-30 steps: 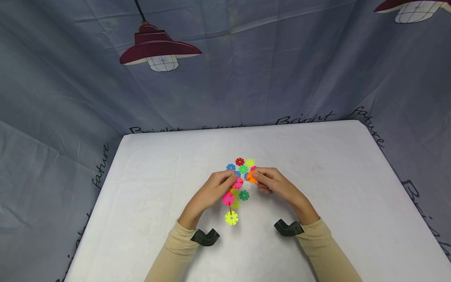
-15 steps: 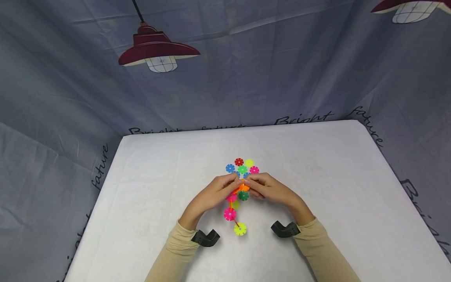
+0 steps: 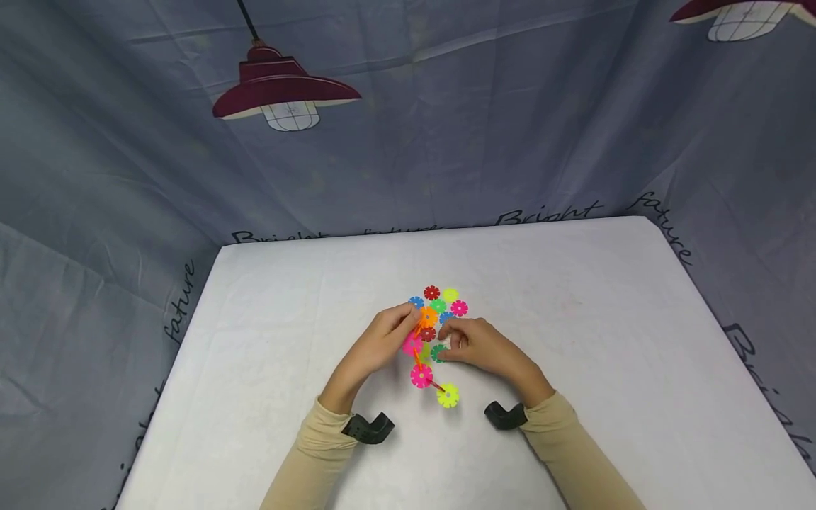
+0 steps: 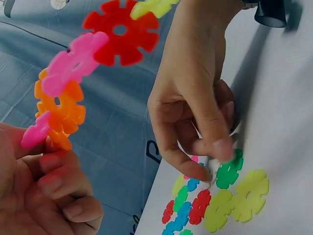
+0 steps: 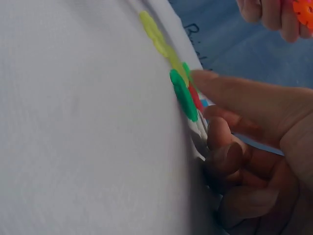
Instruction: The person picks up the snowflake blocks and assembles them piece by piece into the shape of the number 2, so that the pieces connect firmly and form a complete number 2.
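My left hand (image 3: 384, 336) pinches one end of a chain of interlocking snowflake discs, held above the table. An orange disc (image 3: 428, 316) is near its fingertips; pink discs (image 3: 421, 375) follow, and a yellow disc (image 3: 448, 395) hangs at the free end. In the left wrist view a red disc (image 4: 121, 30) also shows in the chain. My right hand (image 3: 483, 347) is low over the loose discs, thumb and index finger apart. It is nearest a dark green disc (image 4: 230, 169) and a white disc (image 4: 213, 169), which its fingers partly hide.
Loose discs lie on the white table (image 3: 574, 304) beyond the hands: a red disc (image 3: 431, 292), a yellow one (image 3: 450, 294), a pink one (image 3: 459, 308) and several others. A grey printed curtain (image 3: 446, 142) hangs behind and at both sides.
The two hands came together at the orange disc, then parted. The orange disc now stays with the left hand's chain, and the right hand has moved down to the loose discs.
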The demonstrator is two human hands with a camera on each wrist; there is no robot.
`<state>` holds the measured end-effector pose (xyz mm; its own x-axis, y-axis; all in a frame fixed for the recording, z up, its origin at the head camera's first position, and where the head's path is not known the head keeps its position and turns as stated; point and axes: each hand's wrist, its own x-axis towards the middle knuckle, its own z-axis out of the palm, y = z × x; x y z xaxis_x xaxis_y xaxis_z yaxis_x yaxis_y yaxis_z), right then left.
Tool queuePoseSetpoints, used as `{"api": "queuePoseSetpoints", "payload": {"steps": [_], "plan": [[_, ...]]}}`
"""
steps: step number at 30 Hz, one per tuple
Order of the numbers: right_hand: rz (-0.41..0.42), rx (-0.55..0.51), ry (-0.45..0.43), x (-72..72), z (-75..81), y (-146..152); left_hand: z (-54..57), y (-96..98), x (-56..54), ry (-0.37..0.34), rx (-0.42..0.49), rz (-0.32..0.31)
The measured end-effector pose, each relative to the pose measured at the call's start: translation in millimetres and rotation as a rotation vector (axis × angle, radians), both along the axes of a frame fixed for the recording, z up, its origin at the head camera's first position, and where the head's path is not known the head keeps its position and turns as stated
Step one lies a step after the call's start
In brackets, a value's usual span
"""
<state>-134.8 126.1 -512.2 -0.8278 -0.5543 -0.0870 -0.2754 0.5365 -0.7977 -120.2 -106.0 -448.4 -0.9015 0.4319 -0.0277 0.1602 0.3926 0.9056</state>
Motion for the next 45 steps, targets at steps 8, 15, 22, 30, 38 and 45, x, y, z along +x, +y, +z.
{"api": "queuePoseSetpoints", "payload": {"steps": [8, 15, 22, 30, 38, 45], "plan": [[0.017, 0.027, 0.0, 2.4, -0.1, -3.4, -0.8, -0.9, -0.5, -0.002, 0.037, 0.011], [0.018, 0.033, -0.006, 2.0, 0.9, -4.3, -0.8, -0.8, 0.0, -0.014, 0.065, 0.01], [0.008, 0.039, -0.039, 0.5, 3.1, -1.8, -1.5, -1.5, -0.5, -0.013, 0.07, 0.009], [-0.018, -0.037, -0.147, -3.5, 4.3, 10.4, -1.4, -2.3, -0.5, -0.008, 0.071, 0.01], [-0.12, -0.278, -0.143, -1.5, 19.1, 13.9, -2.0, -1.9, -1.0, -0.012, 0.06, 0.013], [-0.163, -0.423, 0.024, 2.5, 34.9, 11.5, -2.2, -1.7, -1.3, -0.011, 0.056, -0.001]]}}
